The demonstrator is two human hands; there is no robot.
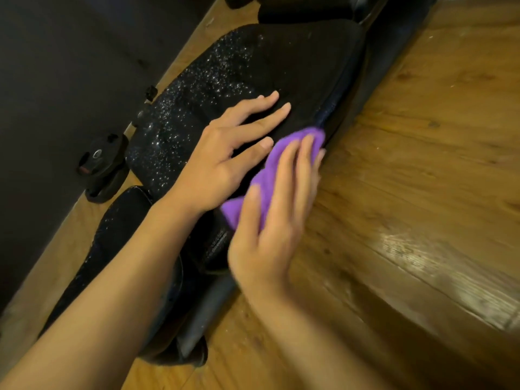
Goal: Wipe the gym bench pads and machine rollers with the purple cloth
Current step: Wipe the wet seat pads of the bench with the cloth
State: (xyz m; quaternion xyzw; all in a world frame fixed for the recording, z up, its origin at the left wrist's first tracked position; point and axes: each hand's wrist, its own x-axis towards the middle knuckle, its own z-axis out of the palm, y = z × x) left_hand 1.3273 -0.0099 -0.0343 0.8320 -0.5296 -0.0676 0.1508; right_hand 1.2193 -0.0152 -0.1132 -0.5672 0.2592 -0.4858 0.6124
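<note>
A black bench pad [253, 68] with a sparkly textured surface runs diagonally from lower left to upper right. My left hand [225, 153] rests flat on the pad with its fingers spread and straight. The purple cloth [270, 170] lies on the pad's right edge, just right of my left hand. My right hand [275, 218] presses the cloth against that edge with straight fingers. A second, narrower black pad [118, 229] sits nearer to me, partly hidden under my left forearm. A dark roller [306, 8] shows at the top, beyond the pad.
A black weight plate [104, 164] lies on the floor left of the bench, by a dark wall [56, 66]. The dark bench frame [197, 319] runs under the pads. Wooden floor [422, 164] spreads to the right.
</note>
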